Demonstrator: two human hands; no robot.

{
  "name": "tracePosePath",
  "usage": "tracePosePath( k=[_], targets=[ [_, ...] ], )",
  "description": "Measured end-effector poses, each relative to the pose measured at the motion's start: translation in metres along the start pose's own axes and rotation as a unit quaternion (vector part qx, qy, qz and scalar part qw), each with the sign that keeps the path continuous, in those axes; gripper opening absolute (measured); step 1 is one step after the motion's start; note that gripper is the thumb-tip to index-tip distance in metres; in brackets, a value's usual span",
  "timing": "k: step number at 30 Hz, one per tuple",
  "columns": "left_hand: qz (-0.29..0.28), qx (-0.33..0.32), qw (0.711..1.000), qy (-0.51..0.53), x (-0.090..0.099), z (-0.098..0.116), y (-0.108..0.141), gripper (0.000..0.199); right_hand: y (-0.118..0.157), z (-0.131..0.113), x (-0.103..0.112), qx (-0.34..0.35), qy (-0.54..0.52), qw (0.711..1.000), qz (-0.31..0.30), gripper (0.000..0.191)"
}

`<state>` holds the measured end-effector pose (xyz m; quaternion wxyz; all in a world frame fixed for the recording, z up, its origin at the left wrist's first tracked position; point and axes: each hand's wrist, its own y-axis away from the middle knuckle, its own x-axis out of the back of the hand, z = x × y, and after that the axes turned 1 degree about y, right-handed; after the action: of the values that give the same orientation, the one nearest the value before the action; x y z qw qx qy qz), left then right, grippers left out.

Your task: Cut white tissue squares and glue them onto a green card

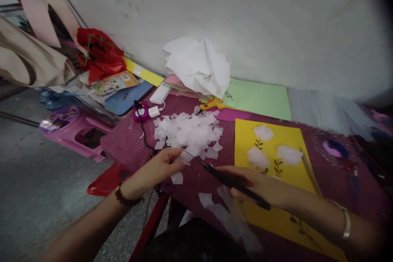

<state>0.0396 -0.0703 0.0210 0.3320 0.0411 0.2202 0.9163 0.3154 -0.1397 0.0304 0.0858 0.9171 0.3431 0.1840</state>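
Note:
My right hand point(254, 186) is closed around black-handled scissors point(225, 178), whose blades point left toward my left hand point(167, 165). The left fingers are pinched together at the blade tips, over a small piece of white paper that is partly hidden. Just beyond them lies a heap of small white paper pieces point(192, 131). Longer white strips point(224, 213) rest near the table's front edge. Right of the heap, partly under my right arm, is a yellow sheet point(282, 131) with fluffy white flowers point(288, 155) and dark leaves.
Crumpled white paper point(196, 65), a yellow glue gun point(213, 104) and a green sheet point(260, 96) lie toward the wall. A purple adapter point(141, 112) with a black cord sits left. A pink stool point(70, 131) stands beside the table; clear plastic point(331, 151) lies right.

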Motion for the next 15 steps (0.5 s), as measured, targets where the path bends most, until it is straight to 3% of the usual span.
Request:
tracePosePath(
  k=[3,10,15],
  targets=[
    [0.005,-0.001,1.000,-0.012,0.001,0.001,-0.001,0.014,-0.004,0.003,-0.001,-0.040,-0.069,0.996,-0.030,0.068],
    [0.022,-0.007,0.999,0.039,-0.003,0.006,-0.013,0.019,-0.009,0.001,-0.001,-0.014,-0.123,0.992,-0.004,0.065],
    [0.034,-0.002,0.999,0.042,-0.003,0.008,-0.017,0.019,-0.014,0.011,-0.004,-0.031,-0.167,0.985,0.014,0.067]
  ],
)
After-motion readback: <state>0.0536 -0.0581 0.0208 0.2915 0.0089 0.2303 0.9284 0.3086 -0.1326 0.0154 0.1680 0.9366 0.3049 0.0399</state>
